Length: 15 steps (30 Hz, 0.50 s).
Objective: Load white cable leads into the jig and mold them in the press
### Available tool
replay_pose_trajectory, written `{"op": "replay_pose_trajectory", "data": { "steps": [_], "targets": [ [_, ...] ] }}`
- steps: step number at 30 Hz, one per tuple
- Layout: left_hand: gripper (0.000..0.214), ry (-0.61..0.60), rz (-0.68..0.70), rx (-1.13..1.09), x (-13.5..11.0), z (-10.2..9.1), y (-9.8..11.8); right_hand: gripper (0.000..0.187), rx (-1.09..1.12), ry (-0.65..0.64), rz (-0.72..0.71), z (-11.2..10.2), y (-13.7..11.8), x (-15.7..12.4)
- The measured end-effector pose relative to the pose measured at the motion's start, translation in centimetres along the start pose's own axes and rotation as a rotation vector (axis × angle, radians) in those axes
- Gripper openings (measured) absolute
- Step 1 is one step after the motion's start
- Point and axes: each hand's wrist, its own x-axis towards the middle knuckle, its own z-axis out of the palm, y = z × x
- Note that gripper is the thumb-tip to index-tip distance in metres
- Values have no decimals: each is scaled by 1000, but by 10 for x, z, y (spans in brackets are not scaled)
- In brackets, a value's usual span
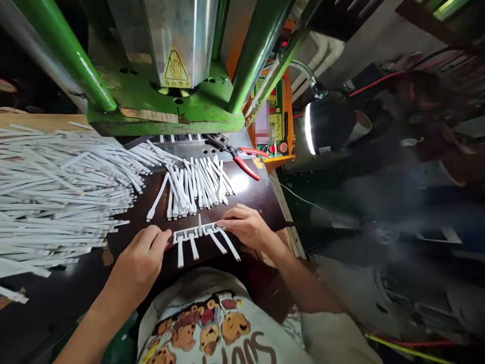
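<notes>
Dark brown tabletop (253,197) fills the middle of the frame, below a green press (212,103) that takes up the top. On the press's metal block (200,35), at upper centre, sits a yellow triangular warning label (176,66) with a hand symbol and small Chinese characters (they appear to read 当心伤手). Right of it, an orange control box (290,121) carries buttons, though its display is blurred out; a lit lamp (333,129) stands beside it.

Near the lower centre is a white moulded strip (193,232) with four short flat cable lengths hanging from it and one thin prong pointing up. The left hand (142,255) pinches its left end, fingers together; the right hand (246,227) has thumb and fingers closed on its right end.

Just above lies a bundle of white flat cables (197,184), with red-handled cutters (246,168) to its upper right. A large heap of similar cables (68,187) covers the left. At the bottom, the wearer's shirt (204,288) shows cartoon bears and large brown lettering, partly cut off.
</notes>
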Motion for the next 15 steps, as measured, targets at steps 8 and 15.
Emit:
{"op": "replay_pose_trajectory", "data": {
  "steps": [8,15],
  "targets": [
    [18,-3,-66,-94,8,-19,11,25,181,182,155,25,8,98],
    [18,-5,-99,-269,-10,-4,0,28,143,866,761,-23,66,-30]
  ]
}}
